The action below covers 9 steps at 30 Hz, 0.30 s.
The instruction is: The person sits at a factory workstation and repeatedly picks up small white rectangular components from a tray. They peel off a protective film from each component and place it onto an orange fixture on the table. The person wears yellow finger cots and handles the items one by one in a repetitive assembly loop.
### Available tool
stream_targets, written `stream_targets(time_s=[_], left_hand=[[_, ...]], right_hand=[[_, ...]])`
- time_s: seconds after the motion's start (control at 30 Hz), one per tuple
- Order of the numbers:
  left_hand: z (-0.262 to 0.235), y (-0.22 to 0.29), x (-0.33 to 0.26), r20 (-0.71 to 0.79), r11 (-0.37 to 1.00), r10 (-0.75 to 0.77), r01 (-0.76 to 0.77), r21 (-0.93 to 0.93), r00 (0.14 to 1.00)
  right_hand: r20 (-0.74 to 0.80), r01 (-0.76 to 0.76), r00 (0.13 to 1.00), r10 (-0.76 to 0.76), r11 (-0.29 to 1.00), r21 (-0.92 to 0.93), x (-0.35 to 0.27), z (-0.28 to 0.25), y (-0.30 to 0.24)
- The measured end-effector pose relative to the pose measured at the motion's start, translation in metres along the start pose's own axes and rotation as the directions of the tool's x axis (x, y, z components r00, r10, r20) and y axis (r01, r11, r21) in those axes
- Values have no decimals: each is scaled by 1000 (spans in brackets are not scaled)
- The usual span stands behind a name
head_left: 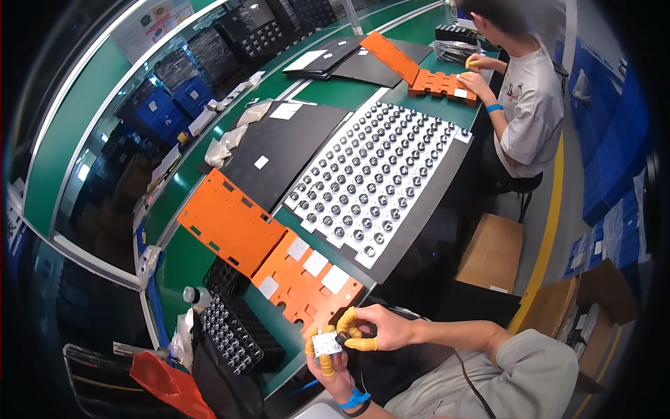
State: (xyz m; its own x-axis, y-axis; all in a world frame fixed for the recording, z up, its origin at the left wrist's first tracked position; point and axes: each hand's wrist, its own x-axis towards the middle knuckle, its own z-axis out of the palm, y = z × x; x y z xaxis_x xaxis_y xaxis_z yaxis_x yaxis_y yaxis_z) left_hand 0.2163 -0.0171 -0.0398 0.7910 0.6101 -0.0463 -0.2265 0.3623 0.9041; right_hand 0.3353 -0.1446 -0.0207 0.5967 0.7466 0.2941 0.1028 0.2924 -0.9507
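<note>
Near the table's front edge, my left hand [335,373], with yellow finger covers and a blue wrist strap, holds a small white square plate [325,343] with holes. My right hand [380,327], also in yellow finger covers, pinches a small dark round part [342,337] at the plate's right edge. Whether the two are joined is hidden by my fingers. Just beyond my hands lies an orange fixture [301,292] with several white plates on it. Its orange hinged panel [230,220] lies opened out to the far left.
Rows of white plates with black round parts [370,181] cover a dark board beyond. A black tray of shiny round parts [234,335] stands left. At the far right a co-worker [527,105] handles another orange fixture [438,85]. A cardboard box [492,251] sits at right.
</note>
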Motion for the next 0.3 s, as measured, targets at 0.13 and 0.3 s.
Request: stream_targets(time_s=[0.13, 0.3], left_hand=[[-4, 1, -1, 19, 1000, 22, -22, -18, 1000], [-11, 2, -17, -97, 999, 10, -15, -46, 995]], right_hand=[[-20, 21, 1000, -22, 1000, -16, -1, 4, 0], [-14, 3, 1000, -4, 1000, -16, 9, 15, -6]])
